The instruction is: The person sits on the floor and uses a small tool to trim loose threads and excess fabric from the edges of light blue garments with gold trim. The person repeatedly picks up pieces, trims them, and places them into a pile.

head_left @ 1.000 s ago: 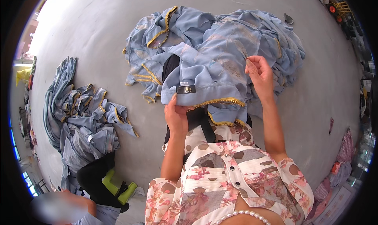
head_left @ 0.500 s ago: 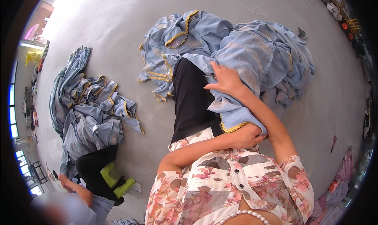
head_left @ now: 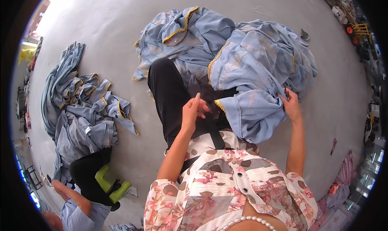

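Observation:
My right hand (head_left: 292, 105) grips a fold of light blue patterned cloth (head_left: 252, 107) at its right side, over my right thigh. Something small and dark shows at those fingers, too small to name. Over my lap, to the left of this cloth, my left hand (head_left: 193, 113) is raised with the thumb up and the fingers apart, and I see nothing in it. Yellow beaded trim (head_left: 214, 63) edges the cloth. Beyond my knees the same fabric lies heaped on the floor in a big crumpled pile (head_left: 202, 33).
On the left is another heap of blue cloth with yellow trim (head_left: 76, 97). A person in a light blue top (head_left: 85, 215) sits beside it, near a lime green stool (head_left: 104, 176). A dark grey scrap (head_left: 304, 35) lies on the grey floor (head_left: 113, 25) beyond the pile.
My right hand has swung right and back toward me, drawing cloth along. My left hand has let go of the cloth near my waist and moved up and left. Cloth has slid off my left leg.

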### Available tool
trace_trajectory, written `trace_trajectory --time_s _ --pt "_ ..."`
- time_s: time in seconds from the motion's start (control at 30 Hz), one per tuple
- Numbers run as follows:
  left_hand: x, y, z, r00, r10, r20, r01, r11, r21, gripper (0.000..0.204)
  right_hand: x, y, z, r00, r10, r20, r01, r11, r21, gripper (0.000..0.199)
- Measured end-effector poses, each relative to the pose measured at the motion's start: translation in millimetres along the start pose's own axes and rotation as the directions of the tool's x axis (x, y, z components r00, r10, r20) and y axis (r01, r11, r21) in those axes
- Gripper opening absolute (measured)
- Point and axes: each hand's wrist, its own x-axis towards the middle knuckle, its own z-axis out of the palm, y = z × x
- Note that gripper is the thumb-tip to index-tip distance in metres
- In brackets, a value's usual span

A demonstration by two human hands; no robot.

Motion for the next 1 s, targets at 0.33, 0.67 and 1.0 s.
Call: trace_trajectory --time_s 0.33,0.67,1.0 --pt "121 -15 69 0.998 -0.024 0.053 0.044 0.903 -0.427 0.066 -18 55 -1 0.990 0.004 -0.144 0.001 0.999 0.033 0.016" --pt "-14 111 41 0.690 0.718 -0.090 -0.686 0.689 0.234 0.035 -20 51 24 0.999 -0.003 -0.041 0.010 0.984 0.180 0.015" --pt "-40 14 -72 0.855 0.375 -0.359 -0.291 0.919 0.267 0.031 -31 -29 26 0.941 -0.082 0.329 0.237 0.854 -0.463 0.018"
